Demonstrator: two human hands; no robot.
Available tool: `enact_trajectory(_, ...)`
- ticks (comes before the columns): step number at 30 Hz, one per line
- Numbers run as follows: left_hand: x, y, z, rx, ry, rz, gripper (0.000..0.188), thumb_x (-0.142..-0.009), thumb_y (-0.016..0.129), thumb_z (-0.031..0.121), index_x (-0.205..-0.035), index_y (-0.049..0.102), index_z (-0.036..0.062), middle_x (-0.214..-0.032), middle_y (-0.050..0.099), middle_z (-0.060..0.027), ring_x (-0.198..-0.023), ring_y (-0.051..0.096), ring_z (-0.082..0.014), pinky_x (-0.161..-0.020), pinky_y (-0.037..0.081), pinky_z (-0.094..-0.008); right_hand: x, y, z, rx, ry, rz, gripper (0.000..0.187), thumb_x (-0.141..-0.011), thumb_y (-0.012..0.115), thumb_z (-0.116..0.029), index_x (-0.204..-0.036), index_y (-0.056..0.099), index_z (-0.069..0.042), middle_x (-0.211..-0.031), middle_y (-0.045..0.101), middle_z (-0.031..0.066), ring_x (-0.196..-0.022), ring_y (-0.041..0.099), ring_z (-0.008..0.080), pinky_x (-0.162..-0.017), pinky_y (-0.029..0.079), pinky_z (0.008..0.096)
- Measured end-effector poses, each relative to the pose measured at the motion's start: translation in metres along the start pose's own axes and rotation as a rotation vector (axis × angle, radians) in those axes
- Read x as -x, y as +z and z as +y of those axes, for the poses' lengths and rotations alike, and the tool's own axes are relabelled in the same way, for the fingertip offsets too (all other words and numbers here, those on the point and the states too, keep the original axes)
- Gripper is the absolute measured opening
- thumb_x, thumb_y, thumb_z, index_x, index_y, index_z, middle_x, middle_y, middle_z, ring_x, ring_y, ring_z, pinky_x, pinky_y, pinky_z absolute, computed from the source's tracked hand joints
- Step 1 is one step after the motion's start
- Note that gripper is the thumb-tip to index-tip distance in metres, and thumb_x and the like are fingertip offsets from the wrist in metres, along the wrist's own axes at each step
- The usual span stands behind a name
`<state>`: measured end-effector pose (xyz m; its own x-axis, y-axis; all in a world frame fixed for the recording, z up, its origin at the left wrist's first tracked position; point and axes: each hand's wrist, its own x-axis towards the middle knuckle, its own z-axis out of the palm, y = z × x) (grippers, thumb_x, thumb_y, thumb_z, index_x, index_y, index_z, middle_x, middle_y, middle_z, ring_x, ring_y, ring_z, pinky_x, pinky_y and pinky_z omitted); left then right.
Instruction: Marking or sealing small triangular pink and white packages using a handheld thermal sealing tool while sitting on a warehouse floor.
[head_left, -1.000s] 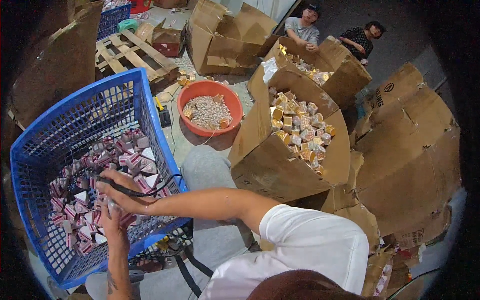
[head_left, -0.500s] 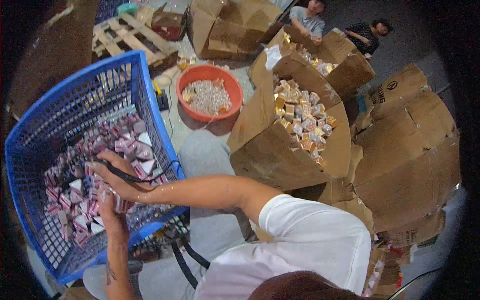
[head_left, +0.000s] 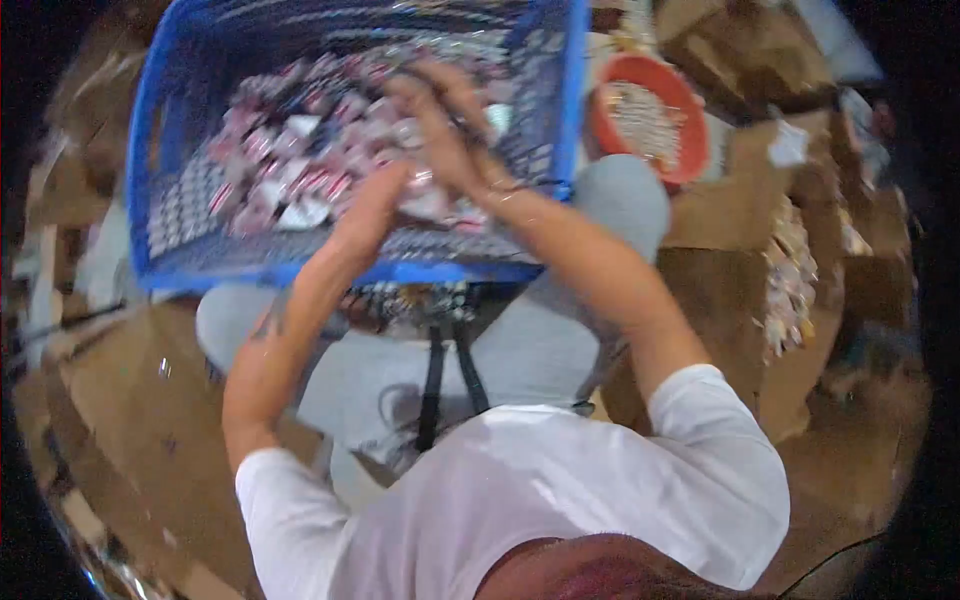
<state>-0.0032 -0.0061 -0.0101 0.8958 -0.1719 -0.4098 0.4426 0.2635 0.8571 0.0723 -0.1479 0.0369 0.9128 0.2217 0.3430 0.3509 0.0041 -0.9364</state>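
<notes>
Room: cardboard at left, cartons (head_left: 715, 300) at right.
Right hand (head_left: 450, 140): fingers extended; grip unclear.
Left hand (head_left: 382, 195): just beside it, blurred; cannot tell if closed.
Arms: elbows bent, reaching over the near rim.
Pieces (head_left: 325, 182): heaped around both hands inside the crate.
Progress: many lie loose; number handled cannot be told.
Crate (head_left: 420, 273): blue, before the knees.
Basin (head_left: 695, 130): orange, beyond the right knee.

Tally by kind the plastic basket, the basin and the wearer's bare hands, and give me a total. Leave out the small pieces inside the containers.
Blue slatted plastic basket: 1
Orange-red round basin: 1
Bare hands, left hand and right hand: 2
Total: 4
</notes>
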Motion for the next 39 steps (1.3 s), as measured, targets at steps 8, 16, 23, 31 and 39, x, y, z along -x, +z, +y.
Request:
enact_trajectory(8, 0.009, -0.006, 0.054, -0.003, 0.09, 0.07, 0.03, -0.089, 0.065, 0.027, -0.11, 0.06, 0.0064, -0.1, 0.064, -0.0009, -0.088, 0.063, -0.011, -0.076, 0.054, -0.0322, -0.016, -0.009, -0.046, -0.096, 0.095, 0.131, 0.034, -0.092, 0.068, -0.025, -0.115, 0.062, -0.001, -0.095, 0.068, 0.0106, -0.078, 0.064, 0.0139, -0.07, 0.052, 0.027)
enact_trajectory(16, 0.007, -0.017, 0.068, 0.27, 0.32, 0.342, 0.032, -0.092, 0.06, 0.019, -0.119, 0.049, 0.0061, -0.104, 0.061, -0.0067, -0.089, 0.065, -0.0163, -0.068, 0.059, -0.0304, 0.011, -0.027, -0.073, 0.154, -0.049, -0.131, 0.027, -0.082, 0.071, -0.022, -0.096, 0.069, 0.001, -0.079, 0.068, 0.0154, -0.073, 0.066, 0.0239, -0.069, 0.051, 0.0334)
enact_trajectory(23, 0.006, -0.02, 0.066, 0.28, 0.39, 0.376, 0.035, -0.093, 0.062, 0.017, -0.122, 0.045, 0.0075, -0.108, 0.059, -0.0061, -0.092, 0.064, -0.0152, -0.07, 0.057, -0.0316, 0.007, -0.026, -0.078, 0.188, -0.107, -0.182, 0.026, -0.081, 0.071, -0.023, -0.094, 0.069, 0.001, -0.08, 0.069, 0.0164, -0.071, 0.069, 0.0267, -0.064, 0.052, 0.0363)
enact_trajectory(31, 0.005, -0.022, 0.066, 0.218, 0.418, 0.384, 0.034, -0.094, 0.061, 0.019, -0.122, 0.045, 0.0079, -0.109, 0.06, -0.0073, -0.095, 0.064, -0.0167, -0.076, 0.057, -0.0337, 0.009, -0.026, -0.078, 0.241, -0.098, -0.22, 0.024, -0.081, 0.071, -0.023, -0.093, 0.069, -0.002, -0.078, 0.069, 0.0168, -0.068, 0.068, 0.0286, -0.062, 0.052, 0.0364)
enact_trajectory(39, 0.01, -0.018, 0.067, 0.22, 0.426, 0.366, 0.04, -0.093, 0.065, 0.022, -0.124, 0.044, 0.0092, -0.109, 0.058, -0.0047, -0.094, 0.063, -0.013, -0.071, 0.056, -0.0281, 0.009, -0.026, -0.079, 0.273, -0.097, -0.25, 0.023, -0.082, 0.07, -0.021, -0.093, 0.07, -0.001, -0.08, 0.069, 0.0175, -0.07, 0.069, 0.0291, -0.065, 0.053, 0.0364)
